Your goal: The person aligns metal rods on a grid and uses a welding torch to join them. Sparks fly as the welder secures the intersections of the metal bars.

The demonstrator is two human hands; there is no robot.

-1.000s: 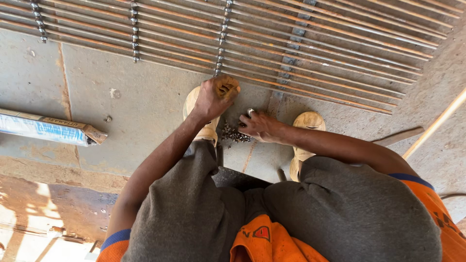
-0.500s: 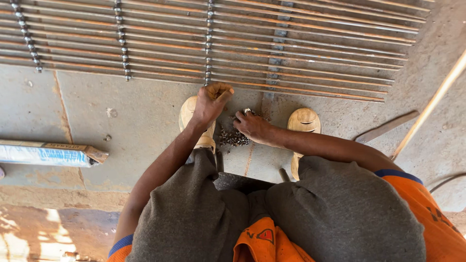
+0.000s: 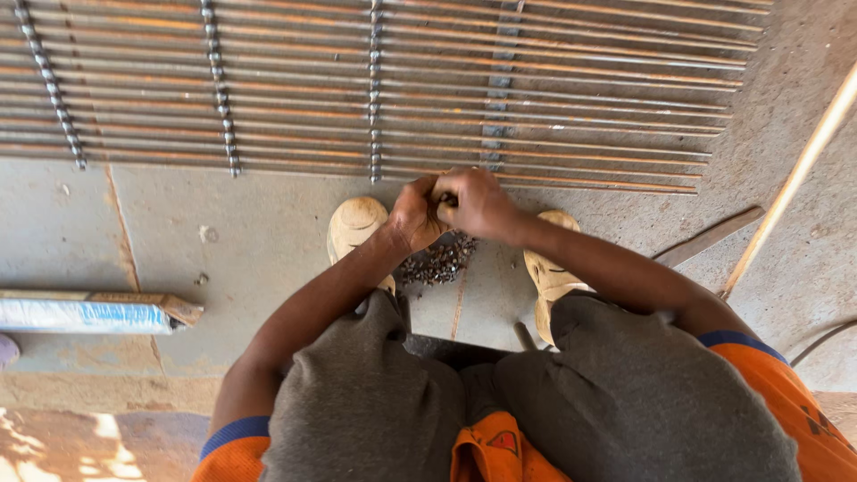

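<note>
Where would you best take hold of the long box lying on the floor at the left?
Probably across the middle of the long box, from above: it lies flat, its long sides are free, and its torn right end looks weak. Both hands are busy elsewhere.

A single view is given, taken from a camera worn on the head; it is aimed steeply downward over the knees [image 3: 500, 411] toward the concrete floor [image 3: 223, 241]; the ground is seen from close range; the mat of steel rods [image 3: 446, 89] is framed along the upper edge.
</note>
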